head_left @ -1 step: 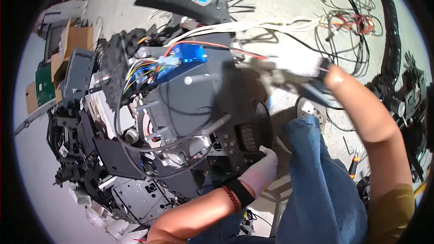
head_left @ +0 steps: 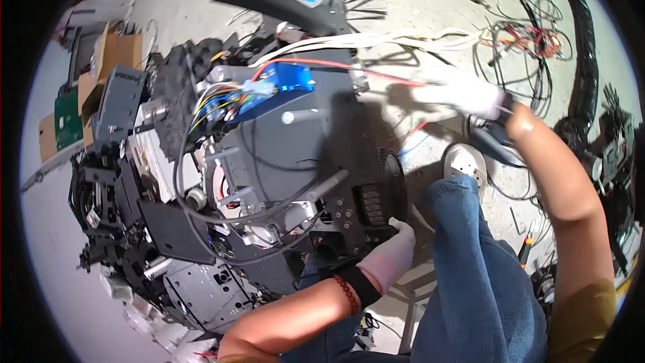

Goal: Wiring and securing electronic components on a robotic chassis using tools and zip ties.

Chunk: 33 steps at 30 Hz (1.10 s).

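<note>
you are looking down at a large dark machine [head_left: 285, 144] that sits in front of you and to your left, its flat grey panel facing up. your left hand [head_left: 391, 255], in a pale glove, is at the machine's near right edge, thumb up beside a ribbed black part [head_left: 371, 203]; the fingers are hidden, so how far they close cannot be told. your right hand [head_left: 460, 96], also gloved, is out over the floor [head_left: 430, 0] to the right, blurred by motion. a red wire [head_left: 322, 62] runs from beside a blue box [head_left: 293, 78] on the machine to its fingertips, but whether they are closed on it is unclear. white cables [head_left: 376, 41] stretch across just beyond that hand. a screwdriver [head_left: 526, 247] with an orange and black handle lies near your right leg, and an open cardboard box [head_left: 124, 57] stands at far left.
</note>
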Each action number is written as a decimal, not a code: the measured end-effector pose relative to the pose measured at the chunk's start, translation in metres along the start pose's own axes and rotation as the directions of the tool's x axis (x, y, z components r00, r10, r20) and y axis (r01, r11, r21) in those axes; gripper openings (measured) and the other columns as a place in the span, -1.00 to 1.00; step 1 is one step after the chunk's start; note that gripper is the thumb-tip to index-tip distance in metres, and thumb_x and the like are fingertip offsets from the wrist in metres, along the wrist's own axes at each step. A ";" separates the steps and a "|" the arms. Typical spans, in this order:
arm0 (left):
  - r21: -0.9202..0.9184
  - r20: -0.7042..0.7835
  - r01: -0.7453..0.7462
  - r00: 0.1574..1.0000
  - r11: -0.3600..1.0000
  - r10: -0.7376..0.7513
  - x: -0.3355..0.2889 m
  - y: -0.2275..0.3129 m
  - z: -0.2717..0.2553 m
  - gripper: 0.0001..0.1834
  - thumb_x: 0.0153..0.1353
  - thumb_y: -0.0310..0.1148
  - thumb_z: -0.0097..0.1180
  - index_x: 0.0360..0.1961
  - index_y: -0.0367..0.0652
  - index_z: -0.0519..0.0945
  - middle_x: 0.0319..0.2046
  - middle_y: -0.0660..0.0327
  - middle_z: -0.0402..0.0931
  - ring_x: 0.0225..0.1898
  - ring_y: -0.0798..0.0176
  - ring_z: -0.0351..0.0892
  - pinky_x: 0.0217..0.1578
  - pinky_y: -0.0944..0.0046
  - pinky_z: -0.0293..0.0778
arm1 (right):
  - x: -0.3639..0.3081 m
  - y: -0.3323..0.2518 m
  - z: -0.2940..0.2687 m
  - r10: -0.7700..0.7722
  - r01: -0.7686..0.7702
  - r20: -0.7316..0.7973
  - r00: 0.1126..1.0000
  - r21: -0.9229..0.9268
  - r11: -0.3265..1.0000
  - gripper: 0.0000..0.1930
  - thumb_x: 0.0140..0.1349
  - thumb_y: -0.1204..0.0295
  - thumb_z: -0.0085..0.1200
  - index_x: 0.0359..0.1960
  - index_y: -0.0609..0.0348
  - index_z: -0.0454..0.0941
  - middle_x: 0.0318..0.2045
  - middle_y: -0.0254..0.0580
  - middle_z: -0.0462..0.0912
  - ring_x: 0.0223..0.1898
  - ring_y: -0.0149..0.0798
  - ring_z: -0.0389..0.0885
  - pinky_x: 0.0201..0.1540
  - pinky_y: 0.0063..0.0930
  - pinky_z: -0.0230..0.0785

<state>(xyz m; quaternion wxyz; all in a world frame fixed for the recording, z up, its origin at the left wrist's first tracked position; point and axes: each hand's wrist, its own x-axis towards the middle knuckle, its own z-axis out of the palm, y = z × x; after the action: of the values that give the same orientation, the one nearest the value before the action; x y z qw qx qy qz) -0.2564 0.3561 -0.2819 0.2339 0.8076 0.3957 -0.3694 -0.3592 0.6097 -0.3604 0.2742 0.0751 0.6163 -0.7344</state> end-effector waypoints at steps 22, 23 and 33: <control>-0.036 0.010 -0.114 0.993 0.993 0.114 -0.010 0.033 0.000 -0.68 0.26 -0.15 -0.05 -0.17 0.00 0.70 -0.24 0.20 0.63 -0.08 0.01 0.54 -0.11 -0.15 0.40 | -0.093 0.120 -0.001 -0.159 0.093 -0.366 0.917 -0.191 0.977 -0.71 0.35 0.20 -0.02 -0.27 0.20 0.57 -0.47 -0.32 0.55 -0.41 -0.39 0.44 -0.28 -0.42 0.35; -0.045 0.003 -0.118 0.993 0.992 0.118 -0.013 0.027 -0.001 -0.68 0.26 -0.17 -0.03 -0.14 -0.01 0.69 -0.24 0.19 0.63 -0.12 -0.01 0.55 -0.13 -0.15 0.40 | -0.088 0.121 0.001 -0.034 0.030 -0.299 0.954 -0.019 0.999 -0.74 0.31 0.24 0.01 -0.23 0.18 0.58 -0.44 -0.26 0.59 -0.36 -0.33 0.51 -0.22 -0.41 0.40; -0.191 0.054 0.071 0.997 0.979 -0.061 0.000 -0.047 0.001 -0.74 0.22 -0.19 0.01 -0.25 0.04 0.73 -0.30 0.27 0.65 -0.08 0.12 0.52 -0.05 0.04 0.35 | -0.118 0.127 0.060 0.352 -0.428 0.360 0.864 0.155 0.891 -0.77 0.41 0.36 -0.15 -0.13 0.20 0.53 -0.33 -0.14 0.61 -0.22 -0.28 0.56 -0.16 -0.36 0.39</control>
<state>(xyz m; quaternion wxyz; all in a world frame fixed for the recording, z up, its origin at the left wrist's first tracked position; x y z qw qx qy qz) -0.2948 0.3822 -0.2868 0.3080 0.7586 0.4506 -0.3559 -0.1839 0.5781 -0.4035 0.5041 0.1092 0.4456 -0.7317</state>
